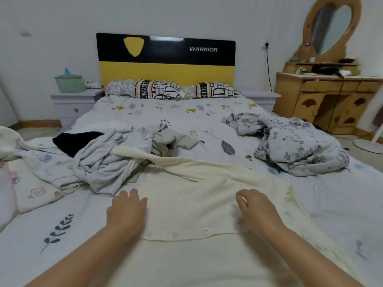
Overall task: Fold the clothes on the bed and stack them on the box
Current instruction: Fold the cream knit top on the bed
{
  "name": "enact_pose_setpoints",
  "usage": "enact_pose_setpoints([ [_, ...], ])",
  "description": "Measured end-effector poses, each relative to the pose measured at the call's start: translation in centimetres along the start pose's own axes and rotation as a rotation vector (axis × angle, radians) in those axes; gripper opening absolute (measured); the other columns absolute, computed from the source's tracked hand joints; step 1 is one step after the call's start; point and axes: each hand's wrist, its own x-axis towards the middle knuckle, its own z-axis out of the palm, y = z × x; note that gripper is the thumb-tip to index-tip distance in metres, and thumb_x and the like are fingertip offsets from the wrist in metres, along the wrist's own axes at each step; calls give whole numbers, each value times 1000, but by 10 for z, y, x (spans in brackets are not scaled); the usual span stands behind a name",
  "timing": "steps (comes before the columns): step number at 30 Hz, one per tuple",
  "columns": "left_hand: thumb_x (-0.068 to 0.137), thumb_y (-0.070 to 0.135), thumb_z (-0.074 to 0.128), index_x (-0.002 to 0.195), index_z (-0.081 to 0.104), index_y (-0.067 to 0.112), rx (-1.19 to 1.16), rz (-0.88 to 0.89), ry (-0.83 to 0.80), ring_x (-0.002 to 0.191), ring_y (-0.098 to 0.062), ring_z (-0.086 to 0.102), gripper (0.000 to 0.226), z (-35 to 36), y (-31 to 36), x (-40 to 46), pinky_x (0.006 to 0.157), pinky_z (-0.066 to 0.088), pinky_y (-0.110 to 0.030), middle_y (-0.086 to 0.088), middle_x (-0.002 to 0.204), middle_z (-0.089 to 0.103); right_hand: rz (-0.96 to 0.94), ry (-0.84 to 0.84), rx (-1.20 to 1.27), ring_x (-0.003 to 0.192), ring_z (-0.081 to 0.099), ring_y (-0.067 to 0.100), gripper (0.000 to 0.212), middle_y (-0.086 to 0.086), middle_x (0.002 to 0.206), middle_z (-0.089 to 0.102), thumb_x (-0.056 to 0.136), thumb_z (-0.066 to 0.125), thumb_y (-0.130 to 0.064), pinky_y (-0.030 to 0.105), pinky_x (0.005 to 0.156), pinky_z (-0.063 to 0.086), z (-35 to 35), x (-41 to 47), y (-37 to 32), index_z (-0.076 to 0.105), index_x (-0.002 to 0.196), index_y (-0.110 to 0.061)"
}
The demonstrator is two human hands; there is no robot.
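Cream knit cardigan [199,193] lies spread on bed [207,125]: soft, light, stretchy. Left hand [126,212] and right hand [257,210] rest flat, fingers relaxed, grasping nothing. Take hold at the 3 and 9 o'clock edges.

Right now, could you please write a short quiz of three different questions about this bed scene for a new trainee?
1. True or false: both hands lie on the cream cardigan.
2. Which garment lies just beyond the left hand? A) grey garment B) red jacket C) blue jeans
3. Fill in: the floral garment lies beyond the right hand, on the ____.

Key: 1 true; 2 A, the grey garment; 3 bed.
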Motion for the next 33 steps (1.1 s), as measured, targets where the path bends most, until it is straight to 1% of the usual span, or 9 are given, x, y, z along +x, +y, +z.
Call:
enact_pose_setpoints([
  [3, 100, 34, 29, 141, 29, 9, -168, -132, -20, 130, -33, 36, 48, 10, -5, 46, 104, 34, -41, -14, 143, 39, 19, 25, -51, 120, 42, 24, 35, 2, 126, 50, 101, 29, -25, 32, 94, 38, 16, 45, -3, 52, 127, -21],
  [7, 97, 29, 45, 147, 23, 15, -359, 105, 13, 134, -25, 37, 57, 28, 5, 86, 106, 31, -33, -6, 147, 38, -42, 60, -107, 119, 39, 24, 40, 5, 130, 43, 101, 30, -23, 34, 94, 39, 41, 90, -20, 37, 140, -24],
  [11, 92, 26, 53, 129, 52, 22, -186, 220, 50, 118, -21, 52, 37, 36, 2, 108, 94, 40, -29, -2, 129, 58, -23, -87, -201, 117, 41, 28, 28, 10, 122, 43, 99, 38, -28, 35, 90, 39, 59, 115, -32, 47, 122, -15],
  [15, 95, 24, 44, 112, 59, 19, -47, 99, 318, 103, -27, 56, 23, 15, -5, 110, 73, 42, -33, -6, 109, 63, 40, 196, -120, 113, 42, 28, 21, 10, 119, 45, 98, 43, -22, 34, 85, 37, 59, 124, -41, 46, 114, -10],
  [19, 95, 25, 41, 122, 51, 19, 306, 59, 290, 118, -27, 45, 30, 21, 1, 98, 92, 38, -36, -9, 127, 49, 83, 145, -130, 119, 37, 27, 33, 10, 130, 39, 93, 39, -15, 34, 92, 33, 74, 118, -48, 41, 126, -13],
  [22, 89, 41, 31, 128, 53, 15, 161, 332, 368, 127, -30, 44, 52, 35, 5, 94, 102, 28, -44, -13, 135, 49, -24, 142, -135, 139, 18, 25, 52, 10, 150, 22, 97, 35, -39, 39, 108, 21, 81, 108, -49, 26, 145, -20],
  [27, 94, 55, 5, 151, 11, 28, 199, 418, -166, 146, -17, 8, 63, 53, 6, 89, 117, 2, -44, 2, 158, 11, -97, -299, -212, 144, -21, 21, 67, 4, 158, -17, 96, 18, -57, 49, 115, -11, 98, 101, -41, -5, 151, -28],
  [30, 84, 51, 24, 128, 53, 12, 136, 487, 204, 114, -34, 51, 66, 42, 10, 95, 92, 39, -45, -14, 125, 54, -102, -87, -131, 142, 16, 25, 53, 9, 153, 25, 99, 26, -45, 45, 112, 15, 85, 104, -47, 28, 145, -19],
  [33, 67, 8, 66, 106, 60, 4, 126, 550, 665, 92, -35, 50, 39, 27, 10, 115, 75, 39, -43, -23, 104, 58, -59, 256, -64, 118, 43, 28, 39, 8, 125, 52, 99, 32, -18, 36, 91, 35, 61, 116, -47, 40, 137, -18],
])
